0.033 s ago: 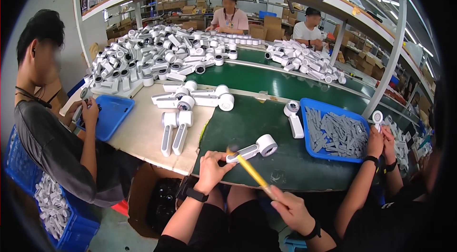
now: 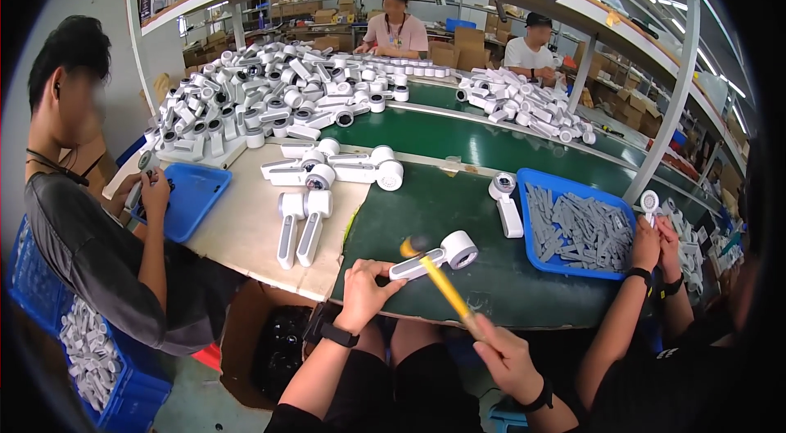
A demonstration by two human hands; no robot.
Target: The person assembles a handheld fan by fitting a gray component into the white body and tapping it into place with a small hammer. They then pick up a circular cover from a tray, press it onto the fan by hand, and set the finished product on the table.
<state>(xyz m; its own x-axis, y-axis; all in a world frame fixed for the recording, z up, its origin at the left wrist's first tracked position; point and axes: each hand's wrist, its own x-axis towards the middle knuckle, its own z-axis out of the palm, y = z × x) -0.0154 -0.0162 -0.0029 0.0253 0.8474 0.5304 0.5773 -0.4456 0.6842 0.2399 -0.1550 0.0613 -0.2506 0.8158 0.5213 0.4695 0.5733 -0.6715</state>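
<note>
My left hand (image 2: 366, 292) pinches the handle end of a white handheld fan (image 2: 459, 250) lying on the green table mat. Its round head points right and away from me. In my right hand (image 2: 505, 361) is a hammer (image 2: 443, 284) with a yellow handle, my fingers closed round its lower end. The hammer's dark and yellow head hangs over the fan's handle and partly hides it. Two more white fans (image 2: 312, 228) with grey handle strips lie side by side to the left, on a beige board.
A blue tray (image 2: 528, 246) of grey strips stands right, beside another fan (image 2: 508, 205). Large heaps of white fans (image 2: 246, 97) lie farther back. Co-workers sit on both sides and across; a shelf post (image 2: 667, 105) rises at right. An open cardboard box (image 2: 237, 351) sits below left.
The hammer head has moved slightly right and up, off the handle's near end toward its middle. My left hand and the fan stay in place.
</note>
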